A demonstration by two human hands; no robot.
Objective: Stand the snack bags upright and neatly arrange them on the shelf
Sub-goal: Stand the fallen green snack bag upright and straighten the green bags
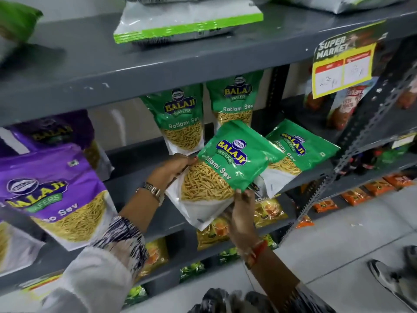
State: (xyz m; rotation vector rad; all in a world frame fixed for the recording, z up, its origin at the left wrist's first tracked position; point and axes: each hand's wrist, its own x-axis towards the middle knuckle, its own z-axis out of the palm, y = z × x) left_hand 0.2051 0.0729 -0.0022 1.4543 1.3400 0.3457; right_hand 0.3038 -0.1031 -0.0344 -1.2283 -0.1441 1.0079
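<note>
Both hands' fingers pinch 1 tilted green Ratlami Sev bag (228, 170): left hand (173, 168), right hand (243, 211).

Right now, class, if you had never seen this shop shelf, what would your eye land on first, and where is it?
First, the green Ratlami Sev bag at the centre, tilted and held by the left hand at its side and the right hand at its lower edge. Behind it two matching green bags stand upright, and another lies slanted to its right. A big purple sev bag leans at the left, and a yellow supermarket price tag hangs upper right.
</note>
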